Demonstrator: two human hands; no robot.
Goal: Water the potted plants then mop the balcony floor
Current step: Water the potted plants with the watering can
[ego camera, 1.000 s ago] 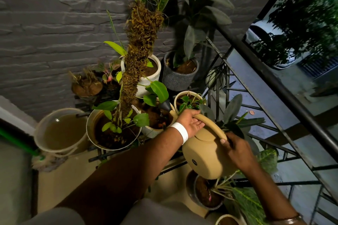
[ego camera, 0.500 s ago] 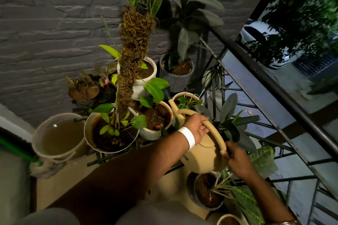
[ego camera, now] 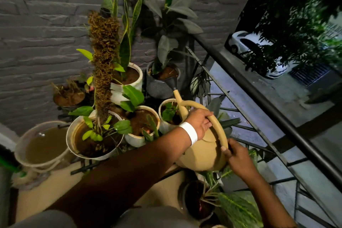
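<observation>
Raised since earlier: one watering can [ego camera: 201,152], spout now at the grey pot [ego camera: 157,89], 12 o'clock. Handle gripped by curled left hand [ego camera: 200,122]; rear end held by right hand [ego camera: 238,157]. Pots [ego camera: 135,139] counted: seven. Bucket [ego camera: 42,144]: one. Railing [ego camera: 277,116] bounds 3 o'clock; bare floor [ego camera: 46,196], 7 o'clock.

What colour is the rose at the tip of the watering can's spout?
Black; the rose shows in the head view.

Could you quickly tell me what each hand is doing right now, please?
Left hand: grips the top of the handle of the watering can.
Right hand: grips the lower rear end of the same handle.
</observation>
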